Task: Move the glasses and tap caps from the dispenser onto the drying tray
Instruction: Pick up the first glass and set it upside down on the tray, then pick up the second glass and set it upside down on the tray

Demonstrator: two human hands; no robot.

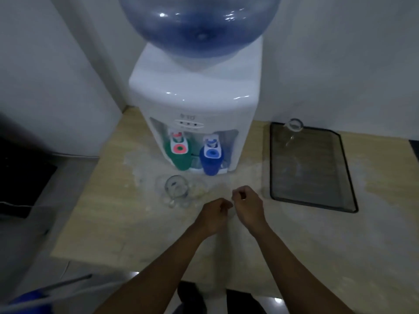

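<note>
A white water dispenser (195, 103) stands at the back of the counter. A green cup-like cap (181, 158) hangs under its red tap and a blue one (211, 163) under its blue tap. A clear glass (175, 189) sits on the counter just in front of the dispenser, left of my hands. The dark-rimmed drying tray (344, 177) lies to the right, with a clear glass (294, 128) near its far corner. My left hand (215, 214) and my right hand (248, 205) hover close together over the counter, fingers curled, nothing visible in them.
A big blue water bottle (199, 23) tops the dispenser. A dark appliance (20, 177) sits at the left edge beside a white cabinet wall (45, 75). The beige counter (127, 223) looks wet around the dispenser's base.
</note>
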